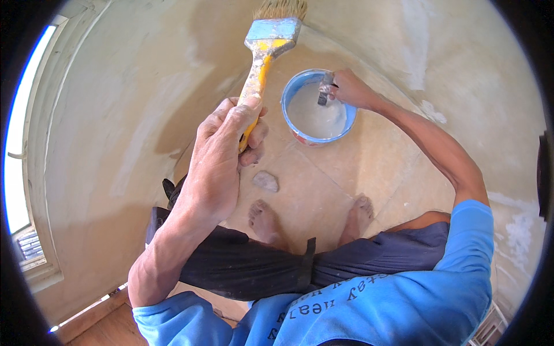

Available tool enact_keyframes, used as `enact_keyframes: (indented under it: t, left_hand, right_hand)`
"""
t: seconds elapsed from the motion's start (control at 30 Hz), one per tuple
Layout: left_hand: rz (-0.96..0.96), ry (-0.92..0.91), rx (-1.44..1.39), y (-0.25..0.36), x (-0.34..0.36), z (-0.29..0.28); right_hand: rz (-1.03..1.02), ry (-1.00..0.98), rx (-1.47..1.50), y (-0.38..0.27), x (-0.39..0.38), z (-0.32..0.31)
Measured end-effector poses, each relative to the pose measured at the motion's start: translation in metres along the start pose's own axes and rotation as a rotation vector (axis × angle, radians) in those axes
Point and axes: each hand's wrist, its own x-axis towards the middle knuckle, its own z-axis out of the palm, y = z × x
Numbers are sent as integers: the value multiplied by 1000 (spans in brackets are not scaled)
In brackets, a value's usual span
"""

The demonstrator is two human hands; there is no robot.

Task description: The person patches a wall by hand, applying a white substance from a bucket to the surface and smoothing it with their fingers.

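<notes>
My left hand (pixel 222 141) is raised, its fingers wrapped round the handle of a wide paintbrush (pixel 254 78). The brush has a yellow, paint-smeared handle, a light blue ferrule and bristles pointing up and away from me. Beyond my feet, on the floor, stands a blue-rimmed bucket (pixel 301 83) with whitish, paint-like liquid (pixel 314 118) inside. My right hand (pixel 351 89) reaches over its far right rim, closed on a short dark tool (pixel 322 98) held above or partly in the liquid. The tool's kind is unclear, and my fingers hide part of it.
A greyish flat lump (pixel 266 181) lies on the tiled floor (pixel 323 173) near my bare feet (pixel 265 222). Patchy plastered walls (pixel 133 104) curve around, with a window (pixel 17 132) at the left. Wooden boards (pixel 109 323) show at the lower left.
</notes>
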Motion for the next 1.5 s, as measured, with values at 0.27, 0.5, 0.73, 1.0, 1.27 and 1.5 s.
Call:
enact_keyframes:
  t: [0.27, 0.5, 0.73, 1.0, 1.27, 1.5]
  left_hand:
    - [-21, -16, 21, 2, 0, -1]
    - [-26, -15, 4, -1, 2, -1]
    - [-25, -40, -33, -1, 0, -4]
    - [-47, -22, 21, -3, -1, -2]
    - [-40, -18, -19, -2, -4, 3]
    - [-40, -37, -26, -4, 1, -3]
  right_hand:
    - [79, -200, 195, -20, 5, 18]
    - [-226, 82, -174, -2, 3, -2]
    - [75, -407, 257, -38, -10, 13]
    - [-403, 145, -146, -10, 14, 9]
    - [-61, -315, 89, -44, -14, 10]
    - [-314, 85, -91, -19, 28, 16]
